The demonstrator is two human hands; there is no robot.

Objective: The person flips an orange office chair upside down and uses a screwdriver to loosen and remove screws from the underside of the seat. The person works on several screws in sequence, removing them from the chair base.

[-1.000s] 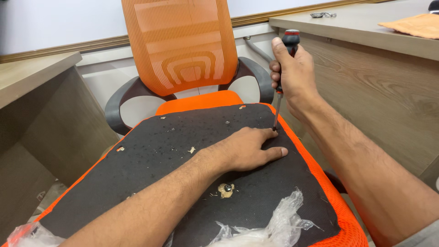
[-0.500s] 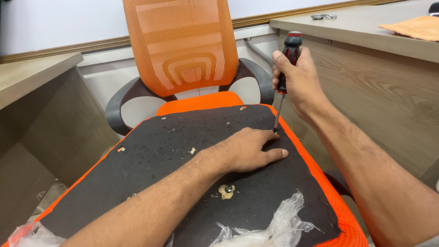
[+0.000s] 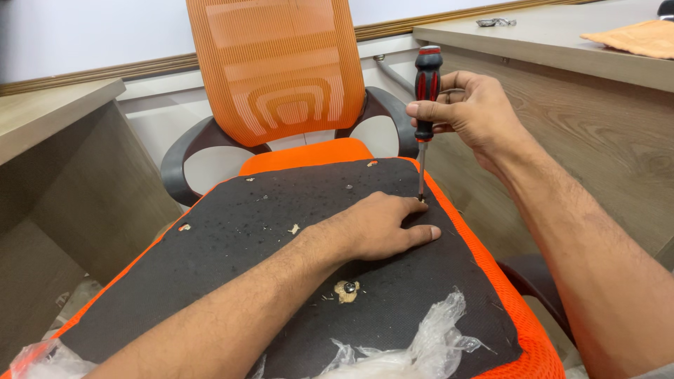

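A screwdriver (image 3: 426,105) stands upright on the black underside of an orange seat cushion (image 3: 295,260), gripped by the right hand (image 3: 469,109).

Seen from the head camera, the right hand's fingers are clamped around the red-and-black handle, the tip meeting the cushion near its right edge. The left hand (image 3: 382,228) lies flat beside the tip, fingers stretched out and close together. An orange mesh chair (image 3: 274,70) stands behind; crumpled clear plastic (image 3: 421,347) lies at the cushion's near edge.

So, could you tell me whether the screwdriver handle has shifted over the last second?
Yes. The screwdriver in the right hand has tipped left, towards the orange chair back and away from the wooden desk; its tip stays put.
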